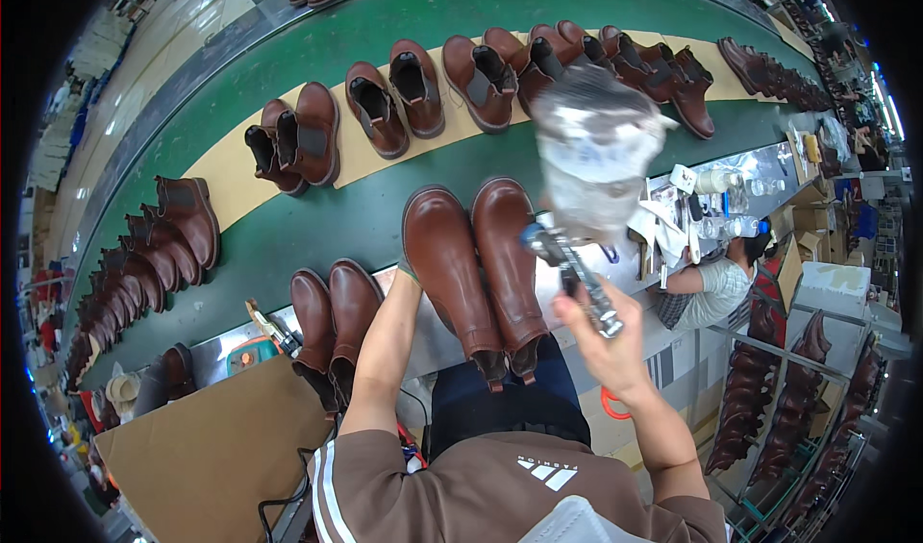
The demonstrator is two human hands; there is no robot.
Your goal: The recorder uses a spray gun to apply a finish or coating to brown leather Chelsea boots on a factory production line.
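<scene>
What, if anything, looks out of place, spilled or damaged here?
Nothing clearly stands out. The central pair of brown boots shows no evident damage. The whitish container by the spray gun in the right hand is blurred, so its condition can't be judged.

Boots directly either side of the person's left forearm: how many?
4. Right of the left forearm: two, the right pair, side by side, toes away from the person. Left of it: two, the left pair, also side by side. Any boot behind these could be hidden.
</scene>
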